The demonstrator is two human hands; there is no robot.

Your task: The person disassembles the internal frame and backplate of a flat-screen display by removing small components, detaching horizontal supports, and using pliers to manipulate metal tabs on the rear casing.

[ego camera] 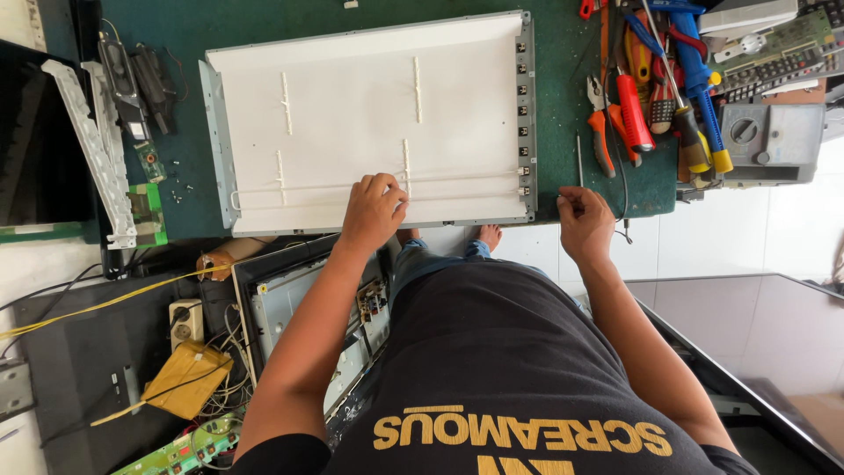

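A white rectangular backlight panel (352, 97) in a grey metal frame lies on a green bench top (563, 88). Thin white tubes run across its near part. My left hand (374, 209) rests on the panel's near edge, fingers curled over one thin tube (457, 179). My right hand (584, 220) sits just off the panel's right near corner at the bench edge, fingers pinched together; whether it holds anything small I cannot tell. A connector strip (525, 105) runs down the panel's right side.
Pliers and screwdrivers with red, blue and yellow handles (655, 97) lie at the right, next to a grey meter (769, 141) and circuit boards. A white bracket (92, 141) and dark screen lie left. Below are an opened chassis (290, 308), cables and a power strip (185, 321).
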